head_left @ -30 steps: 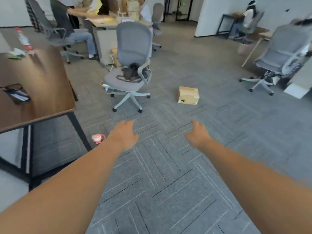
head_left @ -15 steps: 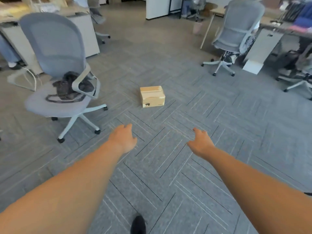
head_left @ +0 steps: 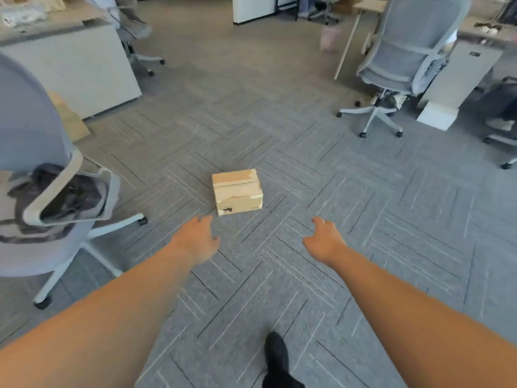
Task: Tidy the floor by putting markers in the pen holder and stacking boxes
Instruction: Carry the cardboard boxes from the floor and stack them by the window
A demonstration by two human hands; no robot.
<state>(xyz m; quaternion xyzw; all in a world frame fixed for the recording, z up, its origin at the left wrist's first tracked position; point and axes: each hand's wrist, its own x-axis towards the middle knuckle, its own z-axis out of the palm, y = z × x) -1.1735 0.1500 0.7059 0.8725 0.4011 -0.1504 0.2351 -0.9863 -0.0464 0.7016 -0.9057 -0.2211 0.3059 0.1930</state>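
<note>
A small tan cardboard box [head_left: 237,191] lies on the grey carpet in the middle of the view. My left hand [head_left: 195,239] is stretched out just short of the box's near left corner, fingers apart and holding nothing. My right hand [head_left: 324,240] reaches forward to the right of the box, a little apart from it, also open and empty. No markers or pen holder are in view.
A grey office chair [head_left: 42,197] with dark cloth on its seat stands close on the left. Another grey chair [head_left: 397,65] stands at the back right beside a white desk [head_left: 461,74]. A white cabinet [head_left: 70,71] is at the back left. My black shoe [head_left: 277,357] steps forward below.
I have walked toward the box, which now sits nearer and lower in view. The brown table has left the view. Both hands stay extended and empty.
</note>
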